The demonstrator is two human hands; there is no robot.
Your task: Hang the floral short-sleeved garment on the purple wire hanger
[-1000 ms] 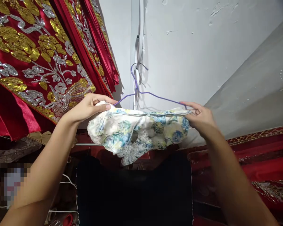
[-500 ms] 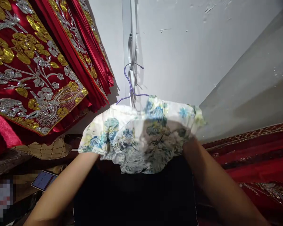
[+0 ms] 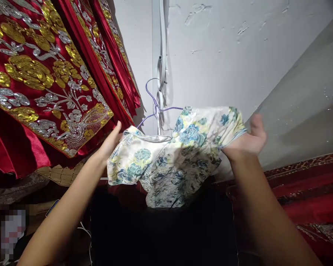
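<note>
A white floral garment [image 3: 172, 155] with blue and green flowers hangs on a purple wire hanger [image 3: 152, 99], whose hook sits on a white fitting on the wall. My left hand [image 3: 111, 142] touches the garment's left shoulder, mostly hidden behind the cloth. My right hand [image 3: 248, 138] grips the garment's right shoulder from underneath, thumb up and slightly blurred.
Red satin cloths [image 3: 44, 81] with gold and silver embroidery hang at the left. More red embroidered fabric [image 3: 299, 184] lies at the lower right. A grey wall [image 3: 224, 55] is behind. A dark shape [image 3: 161, 236] fills the bottom middle.
The garment went from hanging bunched under the hanger to lying spread over it. Both hands moved from the hanger's ends to the garment's shoulders.
</note>
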